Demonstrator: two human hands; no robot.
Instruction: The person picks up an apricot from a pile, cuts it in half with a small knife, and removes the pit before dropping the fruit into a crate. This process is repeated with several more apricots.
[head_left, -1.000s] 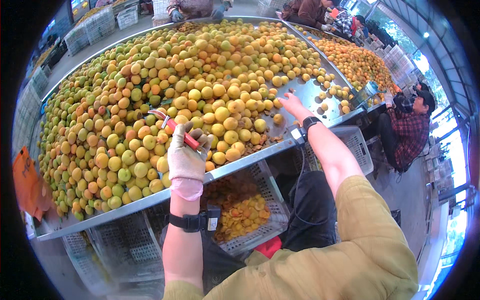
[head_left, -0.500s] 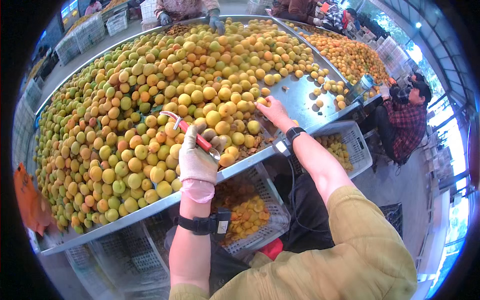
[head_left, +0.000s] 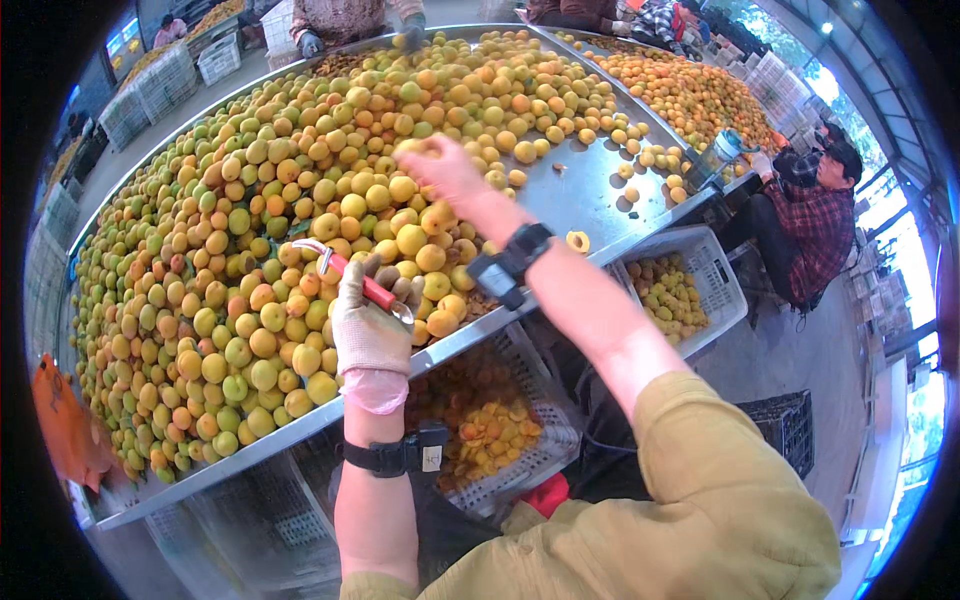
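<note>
A: Your left hand (head_left: 370,335), in its pale knit glove, has its fingers clamped on the red-handled metal pitting tool (head_left: 352,277). The hooked steel end of the tool points toward ten o'clock, over the fruit.

B: And where is that hand?

A: At the near edge of the long stainless-steel sorting surface (head_left: 590,195), resting against the heap of yellow, orange and green apricots (head_left: 250,240). The heap covers most of the surface from nine o'clock round to one o'clock.

B: What about your right hand?

A: Your bare right hand (head_left: 445,172) reaches out toward twelve o'clock, well into the heap. Its fingers are curled on a yellow apricot (head_left: 412,148) at the top of the pile; the hand is blurred, so you cannot tell how firmly they close. A black wrist device (head_left: 510,265) sits on that forearm.

B: Anything below the surface?

A: Straight down at six o'clock, a white plastic crate of halved orange apricots (head_left: 485,425) stands under the edge. At three o'clock a second white slotted crate of greenish-yellow fruit (head_left: 675,290) stands beside it. One halved apricot (head_left: 577,241) lies on the bare metal near that crate.

B: Other people?

A: A person in a red plaid shirt (head_left: 815,215) sits at two o'clock.
</note>
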